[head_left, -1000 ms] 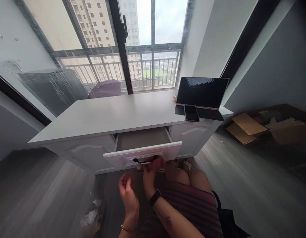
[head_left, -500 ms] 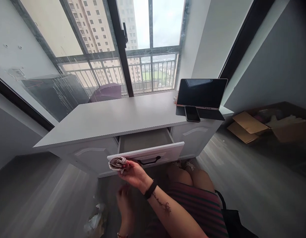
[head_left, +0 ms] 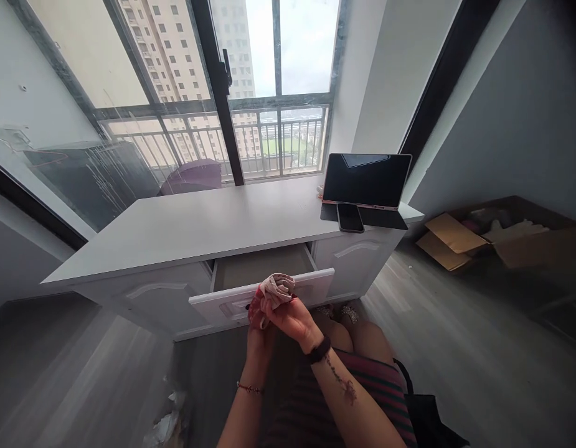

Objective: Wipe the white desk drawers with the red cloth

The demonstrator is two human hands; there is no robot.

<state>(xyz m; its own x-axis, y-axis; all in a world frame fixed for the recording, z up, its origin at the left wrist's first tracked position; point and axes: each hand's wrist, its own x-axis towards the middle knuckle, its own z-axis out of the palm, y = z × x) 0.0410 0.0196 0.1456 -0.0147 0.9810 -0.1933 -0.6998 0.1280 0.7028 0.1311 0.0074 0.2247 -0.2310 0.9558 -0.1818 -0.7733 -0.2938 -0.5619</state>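
A crumpled, pale pinkish cloth [head_left: 278, 289] is bunched up in front of the open drawer [head_left: 208, 305] of a white cabinet. My right hand [head_left: 292, 318], with a black band at the wrist, grips the cloth from below and the right. On its left side my left hand [head_left: 258, 316] is closed against the same cloth, its fingers partly hidden behind it. Both hands are held together just before the drawer front and cover most of its dark handle. The drawer's grey inside [head_left: 264, 267] shows above the cloth.
On the white cabinet top [head_left: 185, 227], a tablet [head_left: 367, 180] stands propped at the right with a phone [head_left: 350, 218] before it. An open cardboard box [head_left: 460, 236] is on the floor at right. Crumpled plastic [head_left: 166, 426] lies at lower left.
My right hand has moved right and slightly up with the cloth. My left hand has risen from low down and now holds the cloth too. The view has shifted a little.
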